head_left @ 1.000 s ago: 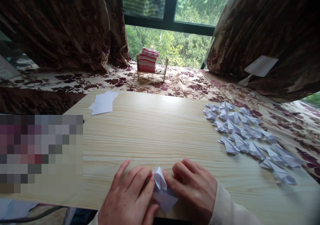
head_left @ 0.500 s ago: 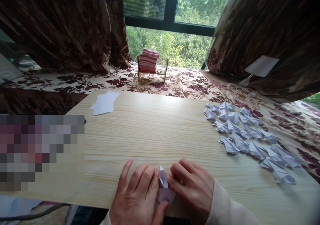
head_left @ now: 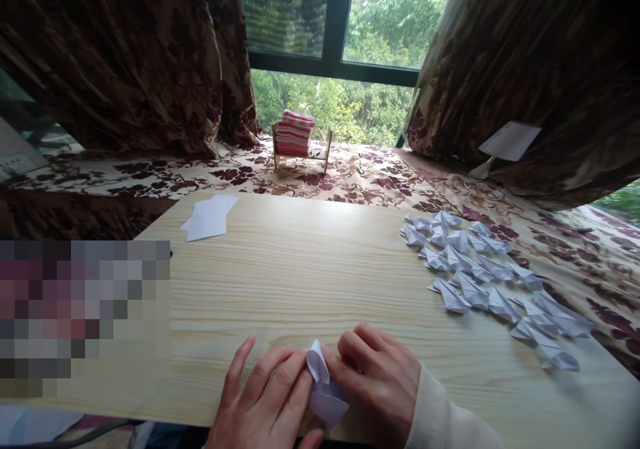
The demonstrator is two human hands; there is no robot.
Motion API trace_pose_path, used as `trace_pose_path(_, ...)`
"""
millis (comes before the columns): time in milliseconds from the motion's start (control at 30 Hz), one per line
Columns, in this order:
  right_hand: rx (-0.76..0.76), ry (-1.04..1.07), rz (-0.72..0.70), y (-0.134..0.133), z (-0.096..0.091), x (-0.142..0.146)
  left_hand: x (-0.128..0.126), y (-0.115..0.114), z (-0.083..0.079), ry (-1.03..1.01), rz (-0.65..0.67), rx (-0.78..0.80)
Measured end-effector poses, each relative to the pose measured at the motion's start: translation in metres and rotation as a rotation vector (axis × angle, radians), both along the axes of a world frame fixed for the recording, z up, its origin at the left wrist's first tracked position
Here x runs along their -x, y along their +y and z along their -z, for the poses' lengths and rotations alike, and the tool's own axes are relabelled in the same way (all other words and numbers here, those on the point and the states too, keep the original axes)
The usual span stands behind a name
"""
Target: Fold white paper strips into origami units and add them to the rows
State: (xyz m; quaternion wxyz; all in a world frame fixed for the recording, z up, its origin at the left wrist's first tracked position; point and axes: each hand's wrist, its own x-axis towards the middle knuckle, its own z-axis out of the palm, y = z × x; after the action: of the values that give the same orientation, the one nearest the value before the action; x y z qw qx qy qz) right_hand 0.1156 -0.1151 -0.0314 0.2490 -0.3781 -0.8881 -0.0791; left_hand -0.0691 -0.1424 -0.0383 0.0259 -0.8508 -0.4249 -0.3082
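Observation:
Near the front edge of the table, a small folded white paper [head_left: 319, 364] lies between my two hands, with a pointed flap at its top and a wider part spreading below. My left hand [head_left: 273, 396] presses its index finger along the paper's left side. Its little finger is raised and its thumb sits low, off the paper. From the right, my right hand [head_left: 377, 376], fingers curled, pinches the paper at the flap. The fingertips of the right hand are partly hidden behind it.
Several folded paper pieces [head_left: 473, 289] stand in rows on the right of the wooden table [head_left: 300, 269]. Flat white paper sheets [head_left: 209, 219] lie at the far left. Striped folded cloths [head_left: 295, 134] rest in a small stand by the window. A blurred patch covers the left side.
My left thumb has drawn back from the paper's lower part, which now shows more fully and looks more spread. The view has tilted slightly, shifting the scene downward.

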Motion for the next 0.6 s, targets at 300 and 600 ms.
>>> trace_pose_path(300,-0.004,-0.016,-0.029,0.003,-0.011,-0.002,0.010,-0.002,0.001,0.164,0.096,-0.039)
trace_pose_path(600,0.018,0.012,-0.030,0.007,0.002,-0.004,0.009,-0.006,0.009,0.202,0.082,-0.102)
